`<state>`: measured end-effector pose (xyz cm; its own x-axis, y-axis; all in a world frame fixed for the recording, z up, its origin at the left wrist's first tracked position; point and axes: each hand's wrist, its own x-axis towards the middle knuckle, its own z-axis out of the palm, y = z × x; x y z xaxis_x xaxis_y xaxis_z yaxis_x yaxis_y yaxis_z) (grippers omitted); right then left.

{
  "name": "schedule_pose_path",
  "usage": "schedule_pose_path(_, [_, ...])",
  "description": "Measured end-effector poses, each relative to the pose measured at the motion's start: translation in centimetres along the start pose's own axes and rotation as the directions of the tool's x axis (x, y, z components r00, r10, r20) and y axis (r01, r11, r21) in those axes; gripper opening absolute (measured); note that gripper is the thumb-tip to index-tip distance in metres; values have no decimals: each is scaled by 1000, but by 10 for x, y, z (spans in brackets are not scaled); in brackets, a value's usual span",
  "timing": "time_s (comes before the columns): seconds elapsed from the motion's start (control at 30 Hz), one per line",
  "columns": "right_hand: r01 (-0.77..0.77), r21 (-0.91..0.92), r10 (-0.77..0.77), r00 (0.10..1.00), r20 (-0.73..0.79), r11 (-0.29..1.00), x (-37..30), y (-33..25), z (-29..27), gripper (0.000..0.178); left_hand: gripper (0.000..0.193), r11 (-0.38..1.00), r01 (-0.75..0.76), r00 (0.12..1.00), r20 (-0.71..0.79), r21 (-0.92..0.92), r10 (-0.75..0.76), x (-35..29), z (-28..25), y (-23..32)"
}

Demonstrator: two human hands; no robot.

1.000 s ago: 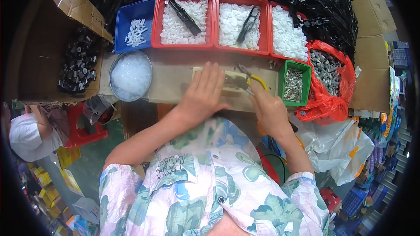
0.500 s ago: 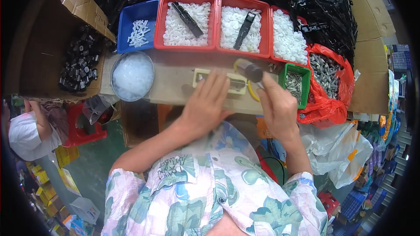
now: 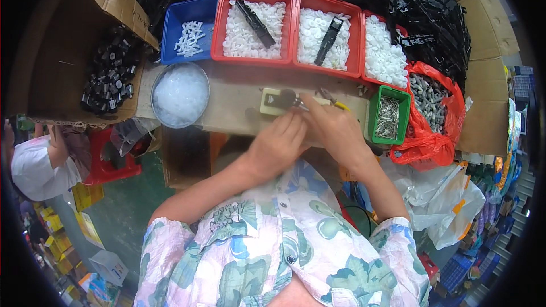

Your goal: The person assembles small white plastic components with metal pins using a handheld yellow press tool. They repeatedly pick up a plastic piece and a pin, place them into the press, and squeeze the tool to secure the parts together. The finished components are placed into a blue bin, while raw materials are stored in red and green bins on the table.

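Observation:
My right hand (image 3: 335, 131) is closed round the handle of a hammer (image 3: 280, 99), whose dark head is blurred over the left part of a cream fixture block (image 3: 272, 109). Against the block's near edge, the fingers of my left hand (image 3: 278, 143) are bunched together. What they hold, if anything, is hidden. Both hands cover part of the block, and the fingertips nearly meet. Just right of the block lie pliers with yellow handles (image 3: 340, 105) on the bench (image 3: 230, 94).
Behind are a blue bin (image 3: 211, 14) of white pegs and red bins (image 3: 294, 28) of white discs, two with black parts on top. A bowl (image 3: 181, 95) stands left; a green bin (image 3: 406, 105) of metal pins and a red bag (image 3: 424, 153) stand right. Black parts (image 3: 424, 8) pile up behind.
The hammer has swung left and down from beside the block to over it. My left hand has drawn back from lying across the block, its fingers now bunched. The view has shifted slightly.

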<state>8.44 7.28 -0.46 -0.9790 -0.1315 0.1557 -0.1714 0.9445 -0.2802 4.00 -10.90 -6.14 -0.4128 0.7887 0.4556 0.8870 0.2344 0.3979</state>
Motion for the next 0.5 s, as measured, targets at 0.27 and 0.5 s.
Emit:
schedule_pose_path(0.27, [-55,83,66,990,-126,995,-12,13,-5,44,49,994,106,994,-36,27,-105,-9,-19,-18])
schedule_pose_path(0.5, [0,112,21,982,-187,994,-23,5,-4,39,43,994,80,995,-62,77,-75,-12,-15,-21])
